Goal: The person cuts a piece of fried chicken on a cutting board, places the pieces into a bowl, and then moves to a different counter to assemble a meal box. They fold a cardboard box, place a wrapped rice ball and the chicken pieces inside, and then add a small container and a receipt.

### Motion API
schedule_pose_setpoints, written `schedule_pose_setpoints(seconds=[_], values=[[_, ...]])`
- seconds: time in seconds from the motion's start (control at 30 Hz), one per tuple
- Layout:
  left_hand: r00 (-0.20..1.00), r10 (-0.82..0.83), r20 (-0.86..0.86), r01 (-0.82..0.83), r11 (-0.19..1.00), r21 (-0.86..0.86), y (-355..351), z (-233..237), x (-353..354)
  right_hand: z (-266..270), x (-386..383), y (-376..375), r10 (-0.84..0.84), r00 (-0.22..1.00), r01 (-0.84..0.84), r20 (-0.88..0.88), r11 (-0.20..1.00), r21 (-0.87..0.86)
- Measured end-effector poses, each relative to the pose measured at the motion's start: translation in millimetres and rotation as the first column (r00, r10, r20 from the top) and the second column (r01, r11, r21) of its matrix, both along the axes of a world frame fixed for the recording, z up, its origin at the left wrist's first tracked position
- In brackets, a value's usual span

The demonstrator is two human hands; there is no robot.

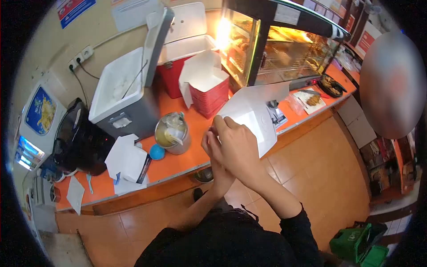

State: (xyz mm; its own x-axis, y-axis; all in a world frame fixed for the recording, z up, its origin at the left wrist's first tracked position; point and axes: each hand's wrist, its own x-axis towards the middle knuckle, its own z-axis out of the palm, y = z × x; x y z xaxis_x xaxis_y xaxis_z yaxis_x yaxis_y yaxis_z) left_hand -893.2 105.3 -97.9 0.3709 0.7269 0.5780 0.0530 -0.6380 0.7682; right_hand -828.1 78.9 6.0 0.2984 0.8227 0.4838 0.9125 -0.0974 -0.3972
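A white paper takeaway box (pixel 253 118), opened out with its flaps spread, is at the counter's front edge, partly past it. My right hand (pixel 240 144) is closed with bent fingers at the box's near left side. Partly hidden behind it, my left hand (pixel 213 149) is closed at the same corner, its fingers pinched together. The two hands overlap, so the exact grip on the paper is covered. Left of them stands a metal container (pixel 171 133) with plastic bags and yellowish contents. Behind is a stack of red boxes (pixel 209 93) with an open white one on top.
A lit glass food warmer (pixel 284 58) stands behind. A grey cooler (pixel 126 113) holding white contents and a red cooler (pixel 171 75) are open. White cartons (pixel 126 160), a blue ball-like object (pixel 156 152) and a black pan (pixel 331 84) sit on the orange counter (pixel 178 167). A person (pixel 391 84) is at right.
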Motion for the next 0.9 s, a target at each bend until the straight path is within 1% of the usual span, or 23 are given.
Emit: schedule_pose_setpoints(seconds=[0.03, 0.07, 0.1, 0.17, 0.2, 0.23, 0.3, 0.33, 0.4, 0.43, 0.5, 0.53, 0.57, 0.6, 0.63, 0.67, 0.7, 0.73, 0.77, 0.8, 0.83, 0.87, 0.9], values=[[0.994, -0.074, 0.074, 0.078, 0.996, -0.043, -8.9, 2.8, 12.7, -3.1, 14.3, -5.2, -0.049, 0.999, 0.049, 0.001, 0.999, 0.019], [0.978, -0.144, 0.152, 0.158, 0.984, -0.082, -17.9, 5.5, 25.3, -2.5, 33.0, -17.5, -0.016, 0.998, 0.017, -0.06, 1.0, 0.007], [0.951, -0.207, 0.23, 0.238, 0.964, -0.116, -27.0, 8.2, 37.9, 0.6, 50.4, -28.5, -0.04, 0.997, 0.04, -0.061, 0.999, 0.003], [0.887, -0.272, 0.374, 0.391, 0.873, -0.291, -32.6, -7.5, 62.6, 4.6, 78.9, -48.6, 0.041, 0.998, -0.038, 0.053, 0.998, -0.056], [0.888, -0.295, 0.353, 0.414, 0.846, -0.335, -33.8, -10.0, 71.5, 1.5, 88.2, -55.7, 0.052, 0.998, -0.051, 0.018, 0.996, -0.079], [0.885, -0.301, 0.354, 0.423, 0.839, -0.343, -36.4, -11.0, 81.6, -3.7, 96.8, -61.6, 0.042, 0.999, -0.041, 0.016, 0.995, -0.087], [0.877, -0.32, 0.358, 0.421, 0.871, -0.253, -38.5, -12.6, 102.3, -17.4, 112.8, -69.2, 0.039, 0.998, -0.037, 0.046, 0.998, -0.044], [0.877, -0.317, 0.361, 0.421, 0.87, -0.258, -37.6, -15.7, 111.4, -24.7, 120.1, -71.2, 0.041, 0.998, -0.038, 0.047, 0.998, -0.05], [0.89, -0.329, 0.316, 0.4, 0.895, -0.195, -33.2, -23.5, 128.2, -38.5, 132.7, -72.2, -0.006, 0.991, 0.028, 0.132, 0.986, -0.167], [0.894, -0.319, 0.316, 0.391, 0.898, -0.2, -29.2, -25.4, 135.0, -42.7, 138.9, -69.8, 0.004, 0.991, 0.018, 0.13, 0.985, -0.172], [0.867, -0.329, 0.375, 0.444, 0.852, -0.278, -17.2, -29.3, 145.6, -48.7, 150.9, -61.1, 0.105, 0.929, -0.064, 0.354, 0.99, -0.126], [0.815, -0.311, 0.489, 0.502, 0.8, -0.329, -9.1, -38.3, 145.7, -42.3, 152.7, -57.4, 0.101, 0.937, -0.115, 0.334, 0.993, 0.021], [0.753, -0.274, 0.599, 0.561, 0.743, -0.365, -1.1, -47.3, 145.7, -31.2, 156.4, -57.6, 0.132, 0.932, -0.146, 0.338, 0.989, 0.018], [0.82, -0.258, 0.511, 0.521, 0.706, -0.479, 9.8, -48.8, 129.7, -19.5, 163.7, -63.0, 0.132, 0.978, -0.144, 0.163, 0.988, 0.061], [0.875, -0.249, 0.415, 0.466, 0.661, -0.588, 21.7, -52.2, 112.5, -14.7, 176.9, -66.4, 0.135, 0.991, -0.132, -0.023, 0.986, 0.097], [0.882, -0.146, 0.449, 0.44, 0.601, -0.668, 34.3, -57.9, 96.7, -19.9, 204.0, -70.9, 0.047, 0.952, 0.013, -0.303, 0.981, 0.193], [0.882, -0.04, 0.47, 0.417, 0.528, -0.739, 45.6, -64.4, 78.7, -30.8, 232.2, -72.1, -0.018, 0.822, 0.18, -0.569, 0.957, 0.23], [0.849, 0.109, 0.517, 0.383, 0.547, -0.744, 61.3, -81.7, 64.0, -44.8, 255.2, -56.3, 0.004, 0.816, 0.155, -0.578, 0.961, 0.227], [0.791, 0.253, 0.557, 0.348, 0.563, -0.75, 78.0, -105.0, 48.4, -64.8, 280.3, -30.1, -0.075, 0.84, 0.136, -0.538, 0.988, 0.074], [0.807, 0.261, 0.53, 0.256, 0.653, -0.713, 91.7, -126.3, 20.4, -94.3, 299.4, -4.4, -0.143, 0.868, 0.12, -0.476, 0.99, -0.077], [0.808, 0.277, 0.519, 0.2, 0.701, -0.685, 98.4, -124.5, 8.8, -149.9, 309.4, 23.1, -0.099, 0.906, -0.021, -0.412, 0.96, -0.278], [0.809, 0.296, 0.508, 0.139, 0.743, -0.655, 105.0, -122.7, -2.8, -210.8, 311.7, 50.6, 0.22, 0.944, -0.271, -0.244, 0.941, -0.203], [0.73, 0.424, 0.536, 0.109, 0.702, -0.704, 103.5, -94.4, -8.5, -203.2, 284.4, 72.2, 0.271, 0.93, -0.351, -0.25, 0.858, -0.376]])
